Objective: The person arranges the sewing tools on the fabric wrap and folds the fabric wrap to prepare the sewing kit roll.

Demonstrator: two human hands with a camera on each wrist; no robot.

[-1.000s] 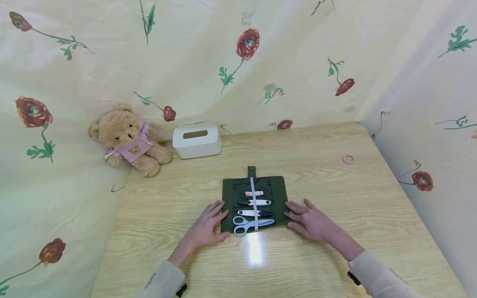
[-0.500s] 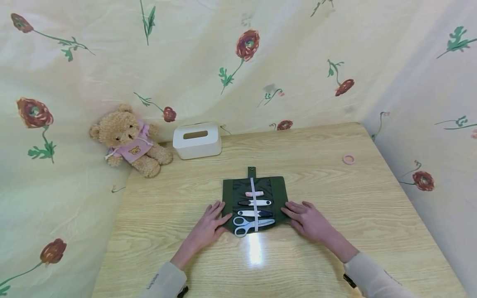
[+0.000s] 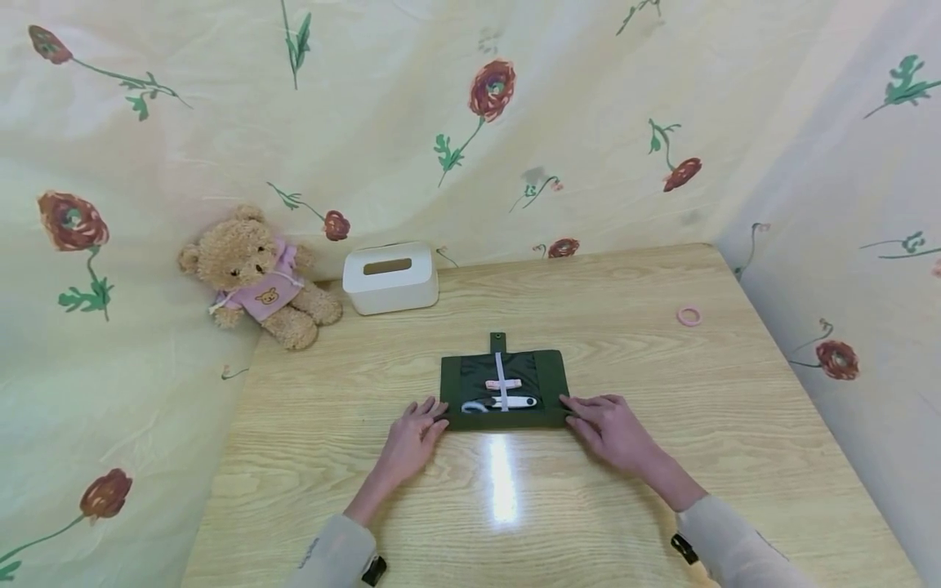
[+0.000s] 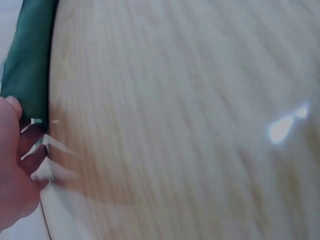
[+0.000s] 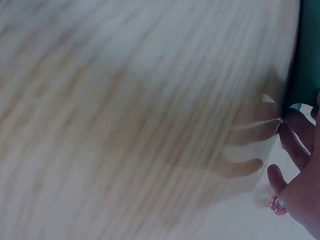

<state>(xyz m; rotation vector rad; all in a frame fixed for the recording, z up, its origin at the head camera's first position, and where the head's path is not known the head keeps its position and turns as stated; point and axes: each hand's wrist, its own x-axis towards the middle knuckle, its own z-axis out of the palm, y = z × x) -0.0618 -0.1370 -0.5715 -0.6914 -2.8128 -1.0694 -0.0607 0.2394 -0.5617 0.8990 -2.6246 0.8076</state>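
A dark green fabric tool roll (image 3: 553,382) lies on the table with its near edge folded over toward the middle. Inside, a pale elastic band (image 3: 501,366) crosses a small pink item (image 3: 503,384) and a white-handled tool (image 3: 524,402). One light blue handle loop of the scissors (image 3: 473,407) pokes out of the fold; the rest is covered. My left hand (image 3: 413,437) pinches the folded edge at its left end, thumb on the cloth in the left wrist view. At the right end, my right hand (image 3: 612,429) grips the fold between thumb and fingers.
A teddy bear (image 3: 260,282) in a pink top leans at the back left beside a white tissue box (image 3: 390,282). Toward the back right lies a pink ring (image 3: 689,316). The roll's snap strap (image 3: 497,342) points away from me. Flowered cloth surrounds the wooden table (image 3: 588,514).
Both hands have lifted the roll's near edge and folded it away from me. The fold now covers most of the scissors and another white tool that lay in view before.
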